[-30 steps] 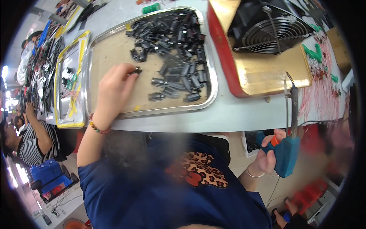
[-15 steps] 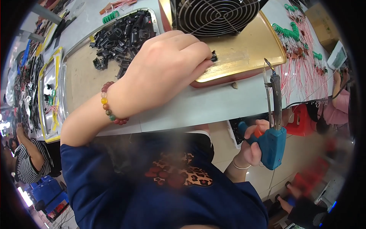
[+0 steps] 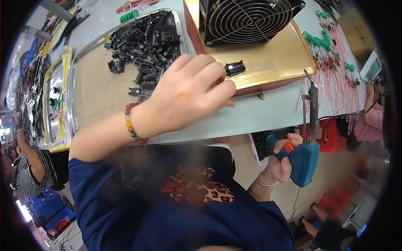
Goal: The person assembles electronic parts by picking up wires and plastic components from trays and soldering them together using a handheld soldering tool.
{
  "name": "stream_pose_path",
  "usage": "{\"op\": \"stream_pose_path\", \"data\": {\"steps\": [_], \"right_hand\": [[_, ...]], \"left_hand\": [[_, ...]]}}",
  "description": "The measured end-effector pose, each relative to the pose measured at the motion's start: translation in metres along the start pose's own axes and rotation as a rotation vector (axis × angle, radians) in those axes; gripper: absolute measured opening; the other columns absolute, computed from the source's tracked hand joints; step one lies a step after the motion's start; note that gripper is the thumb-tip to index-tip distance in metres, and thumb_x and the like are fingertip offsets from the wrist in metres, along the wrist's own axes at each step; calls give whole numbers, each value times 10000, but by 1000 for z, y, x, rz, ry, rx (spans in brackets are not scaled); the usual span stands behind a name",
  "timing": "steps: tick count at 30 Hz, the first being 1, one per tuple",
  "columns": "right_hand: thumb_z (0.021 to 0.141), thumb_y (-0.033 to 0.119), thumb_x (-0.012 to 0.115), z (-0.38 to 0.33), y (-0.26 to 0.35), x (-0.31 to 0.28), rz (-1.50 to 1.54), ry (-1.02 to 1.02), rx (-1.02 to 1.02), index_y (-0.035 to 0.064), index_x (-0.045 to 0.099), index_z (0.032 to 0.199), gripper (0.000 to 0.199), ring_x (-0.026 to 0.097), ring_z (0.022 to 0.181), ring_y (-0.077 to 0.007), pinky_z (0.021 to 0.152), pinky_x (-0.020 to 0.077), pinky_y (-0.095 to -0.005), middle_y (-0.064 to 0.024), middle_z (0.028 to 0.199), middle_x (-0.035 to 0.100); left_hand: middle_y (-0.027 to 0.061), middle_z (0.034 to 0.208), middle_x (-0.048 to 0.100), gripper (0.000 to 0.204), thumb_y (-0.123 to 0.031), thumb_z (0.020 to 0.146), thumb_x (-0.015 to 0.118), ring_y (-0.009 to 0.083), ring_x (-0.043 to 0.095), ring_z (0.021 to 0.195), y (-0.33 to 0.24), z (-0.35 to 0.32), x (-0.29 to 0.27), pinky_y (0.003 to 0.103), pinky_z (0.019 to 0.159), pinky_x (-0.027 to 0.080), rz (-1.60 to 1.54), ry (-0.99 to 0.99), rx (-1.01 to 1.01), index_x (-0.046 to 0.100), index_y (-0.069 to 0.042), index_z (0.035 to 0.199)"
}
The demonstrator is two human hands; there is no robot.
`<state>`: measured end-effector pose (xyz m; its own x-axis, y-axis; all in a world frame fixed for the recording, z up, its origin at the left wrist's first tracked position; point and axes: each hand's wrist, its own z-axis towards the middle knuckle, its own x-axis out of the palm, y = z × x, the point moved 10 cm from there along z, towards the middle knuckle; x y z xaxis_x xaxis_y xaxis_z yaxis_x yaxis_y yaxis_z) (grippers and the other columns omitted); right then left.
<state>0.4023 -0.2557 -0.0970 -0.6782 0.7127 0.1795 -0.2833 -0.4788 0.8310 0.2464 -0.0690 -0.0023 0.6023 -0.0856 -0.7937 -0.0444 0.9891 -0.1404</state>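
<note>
A small black plastic housing (image 3: pixel 235 68) lies on the gold lid of a box (image 3: pixel 268 77), just beyond the fingers of my left hand (image 3: pixel 188 94). That hand is raised over the table edge, its fingers loosely bent and apart, with nothing visible in them; a beaded bracelet circles the wrist. At the right, below table height, my right hand (image 3: pixel 279 165) grips a teal soldering gun (image 3: pixel 305 165) with an orange trigger. Its dark barrel points up, and the tip (image 3: pixel 307 75) stands near the box's right front corner.
A black fan with a wire guard (image 3: pixel 253 23) stands on the box. A metal tray (image 3: pixel 90 83) holds a heap of black housings (image 3: pixel 146 42). Green coils and red-white wires (image 3: pixel 331 83) lie at the right. Co-workers sit at both sides; a red stool (image 3: pixel 331 136) stands at the right.
My left hand has drawn back from the black housing and its fingers have loosened, leaving more of the housing in sight. The soldering gun has shifted slightly right in the picture.
</note>
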Motion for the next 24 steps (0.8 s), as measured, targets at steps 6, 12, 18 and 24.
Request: {"op": "stream_pose_path", "data": {"steps": [6,12,18,24], "right_hand": [[674,209,547,1,5,3,-20,8,-1,-92,515,1058,489,520,555,-186,533,386,-268,-256,1091,523],[686,196,550,0,6,8,-35,26,8,-95,513,1069,482,525,560,-179,545,386,-264,-249,1092,527],[688,181,539,-2,10,13,-14,80,-36,-96,502,1078,480,518,575,-183,587,381,-258,-269,1110,507],[688,164,538,1,7,17,29,115,-37,-88,504,1077,464,518,586,-189,559,394,-264,-265,1118,503]], "left_hand": [[85,788,516,217,-143,679,709,252,551,780,1,-6,4,341,668,443,51,61,39,538,-40,764],[84,802,530,211,-122,679,721,256,558,792,14,-17,-5,346,669,445,10,93,42,554,-40,779],[73,851,590,195,-89,681,716,246,579,830,36,-35,-49,335,731,460,20,-4,-71,606,-57,839],[96,796,602,191,-110,714,705,266,594,774,96,-134,-57,334,695,471,-242,355,-600,628,-16,861]]}}
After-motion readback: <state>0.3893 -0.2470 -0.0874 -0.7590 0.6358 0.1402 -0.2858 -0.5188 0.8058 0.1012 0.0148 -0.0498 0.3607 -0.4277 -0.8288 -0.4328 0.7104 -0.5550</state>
